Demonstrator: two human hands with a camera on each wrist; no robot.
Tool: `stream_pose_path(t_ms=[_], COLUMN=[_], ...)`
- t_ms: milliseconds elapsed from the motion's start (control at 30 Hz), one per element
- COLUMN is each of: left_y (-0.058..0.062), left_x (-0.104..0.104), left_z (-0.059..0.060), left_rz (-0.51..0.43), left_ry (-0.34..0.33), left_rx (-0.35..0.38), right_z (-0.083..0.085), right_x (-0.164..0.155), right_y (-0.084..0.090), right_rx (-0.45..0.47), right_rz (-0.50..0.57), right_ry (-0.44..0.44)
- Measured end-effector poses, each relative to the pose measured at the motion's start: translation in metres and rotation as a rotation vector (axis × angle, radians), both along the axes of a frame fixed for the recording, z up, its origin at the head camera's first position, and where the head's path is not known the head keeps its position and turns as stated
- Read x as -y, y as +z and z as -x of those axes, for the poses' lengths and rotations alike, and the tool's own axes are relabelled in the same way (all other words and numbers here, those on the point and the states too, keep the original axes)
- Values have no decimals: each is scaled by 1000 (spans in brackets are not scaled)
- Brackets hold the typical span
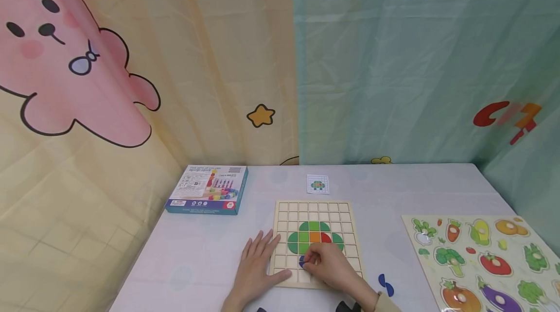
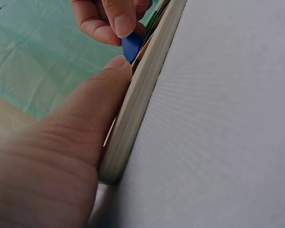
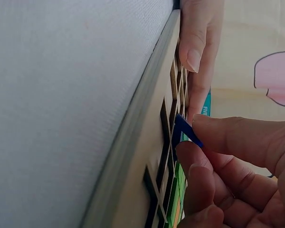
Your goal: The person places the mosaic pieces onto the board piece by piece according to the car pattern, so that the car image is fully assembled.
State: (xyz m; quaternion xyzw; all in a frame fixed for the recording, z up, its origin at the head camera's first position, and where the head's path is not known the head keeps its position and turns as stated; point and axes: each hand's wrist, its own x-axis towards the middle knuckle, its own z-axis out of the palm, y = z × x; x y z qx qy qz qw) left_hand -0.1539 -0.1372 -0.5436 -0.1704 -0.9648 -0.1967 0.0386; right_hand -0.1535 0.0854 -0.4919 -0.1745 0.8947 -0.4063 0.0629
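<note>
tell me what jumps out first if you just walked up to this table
Mid-table, a wooden grid board carries a green dome of tiles with one orange and one red. At its near edge the right hand pinches a blue piece while the left hand rests flat on the board's left side. A vegetable puzzle lies at right.

A: We see both hands bare: no gloves, rings or watch on the left hand or the right hand.

B: Agreed. We get short, plain, unpainted nails in both wrist views.

A: Only clothing we find: a tan cuff on the right wrist, at 5 o'clock of that hand.

B: Left wrist bare to frame edge.
</note>
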Motion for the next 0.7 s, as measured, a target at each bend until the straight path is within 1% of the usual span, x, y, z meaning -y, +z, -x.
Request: stream_pose_path(t_ms=[167, 333, 500, 700], left_y=[1, 2, 0, 0], left_x=[0, 1, 1, 1], left_z=[0, 0, 1, 1], left_rz=[3, -5, -11, -16], left_ry=[-1, -1, -8, -12], left_rx=[4, 3, -3, -1], right_z=[2, 4, 6, 7], right_x=[-1, 0, 1, 1], right_y=[1, 1, 1, 0], right_rx=[10, -25, -54, -21], right_rz=[-1, -18, -49, -40], right_ry=[-1, 18, 20, 19])
